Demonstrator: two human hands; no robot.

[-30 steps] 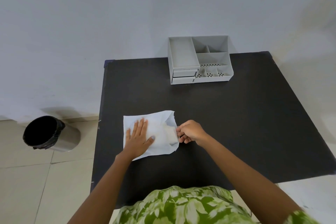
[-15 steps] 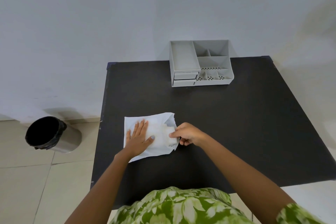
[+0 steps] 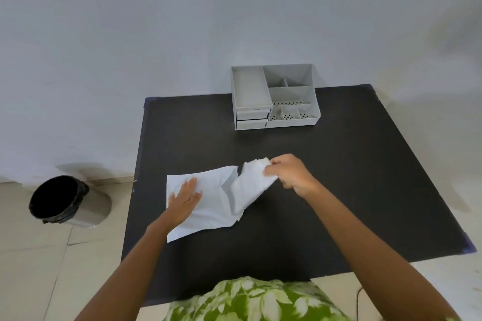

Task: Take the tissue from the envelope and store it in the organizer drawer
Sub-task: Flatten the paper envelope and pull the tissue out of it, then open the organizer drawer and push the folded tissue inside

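A white envelope [image 3: 208,203] lies flat on the black table [image 3: 339,177], its open end to the right. My left hand [image 3: 184,200] presses flat on its left half, fingers spread. My right hand [image 3: 289,173] grips the upper end of a white folded tissue [image 3: 249,187], which sticks out of the envelope's open end and slants up to the right. A grey organizer [image 3: 275,96] stands at the table's far edge, with two shut drawers [image 3: 252,120] at its front left.
A metal bin [image 3: 66,202] with a black liner stands on the tiled floor left of the table. A pale wall rises behind the table. My green leaf-patterned top [image 3: 247,300] shows at the bottom edge.
My right hand has pulled the tissue out of the envelope's open end, moving right and up. My left hand stays pressed on the envelope.
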